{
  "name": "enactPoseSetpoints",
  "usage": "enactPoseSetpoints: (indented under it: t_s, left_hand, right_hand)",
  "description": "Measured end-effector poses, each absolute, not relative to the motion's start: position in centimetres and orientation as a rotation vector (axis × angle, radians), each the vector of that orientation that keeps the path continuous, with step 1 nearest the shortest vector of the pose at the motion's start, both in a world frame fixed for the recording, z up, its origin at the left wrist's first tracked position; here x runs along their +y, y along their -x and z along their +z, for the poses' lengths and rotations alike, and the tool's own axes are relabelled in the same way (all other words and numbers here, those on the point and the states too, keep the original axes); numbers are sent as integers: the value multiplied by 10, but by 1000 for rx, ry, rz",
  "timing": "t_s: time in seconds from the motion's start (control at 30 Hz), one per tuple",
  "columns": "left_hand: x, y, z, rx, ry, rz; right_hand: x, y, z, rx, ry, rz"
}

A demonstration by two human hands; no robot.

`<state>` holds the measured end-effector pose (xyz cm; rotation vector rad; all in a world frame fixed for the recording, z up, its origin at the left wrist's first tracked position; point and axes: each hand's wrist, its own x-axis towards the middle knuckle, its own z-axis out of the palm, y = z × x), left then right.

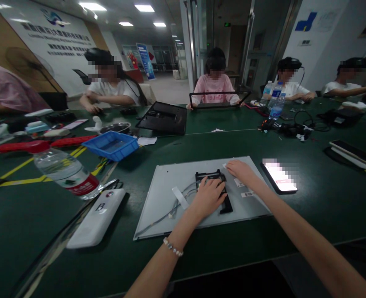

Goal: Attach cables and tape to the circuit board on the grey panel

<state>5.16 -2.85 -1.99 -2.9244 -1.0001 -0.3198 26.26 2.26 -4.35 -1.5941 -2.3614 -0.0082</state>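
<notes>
A flat silver-grey panel (158,198), apparently a screen's back, lies on the green table in front of me. On it rests a black plastic bracket (227,205). My left hand (208,193) lies over the bracket with its fingers spread, covering much of it. Grey cables (161,219) run across the panel from under that hand, crossed by a white strip (179,198). Near the panel's far edge, my right hand (240,170) has its fingers pinched together. A small white bit shows at its fingertips, too small to name. White labels (248,194) are stuck beneath the right forearm.
Right of the panel lies a lit phone (279,177). At left are a white power bank (97,219), a tilted water bottle (66,171) and a blue tray (113,145). A black monitor shell (164,118) lies farther back. Across the table, a person holds a black frame (215,106).
</notes>
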Motion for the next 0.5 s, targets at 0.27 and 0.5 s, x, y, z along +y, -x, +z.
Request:
enactPoseSetpoints:
  t_s: [0.27,0.5]
  left_hand:
    - [-28,-52,-23,-1008,2925,-323]
    - [-25,-53,-29,-1034,2941,-337]
  right_hand:
    - [18,-234,-27,-2278,1673,-9]
    - [26,-198,-20,-2532,1645,-75]
